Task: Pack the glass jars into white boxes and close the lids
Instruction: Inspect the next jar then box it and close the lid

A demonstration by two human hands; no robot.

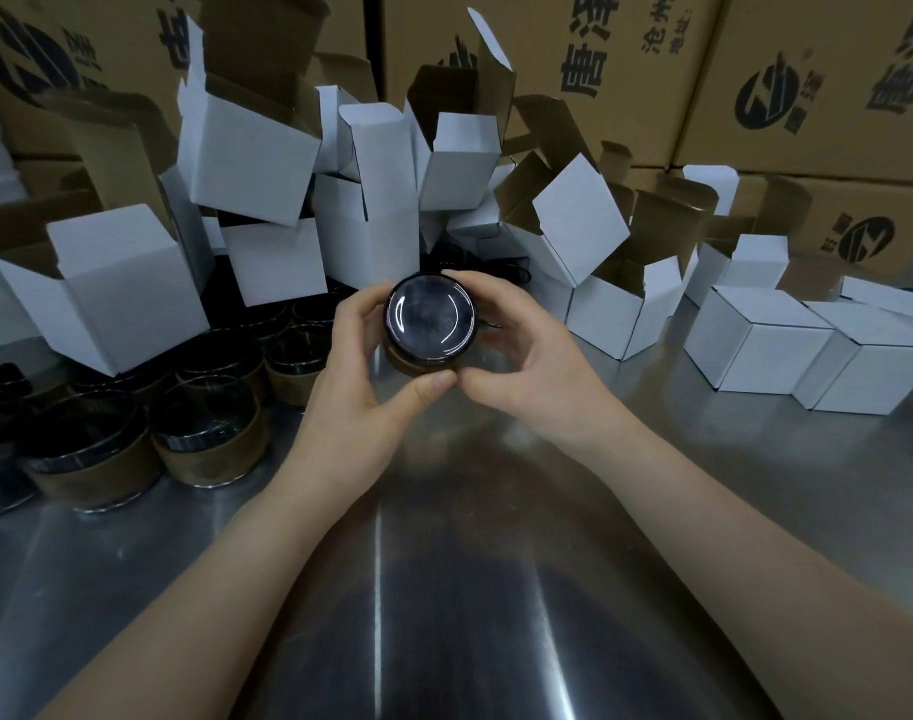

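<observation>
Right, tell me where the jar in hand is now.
Head view, centre: the glass jar is held between the left hand and right hand over the steel table, in front of the pile of open white boxes.

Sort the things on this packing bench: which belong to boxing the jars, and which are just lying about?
Belong to the job: the glass jar held by the left hand and right hand; the waiting jars at left; the open white boxes; the closed white boxes at right.
Just there: the brown cartons behind; the steel table.
</observation>
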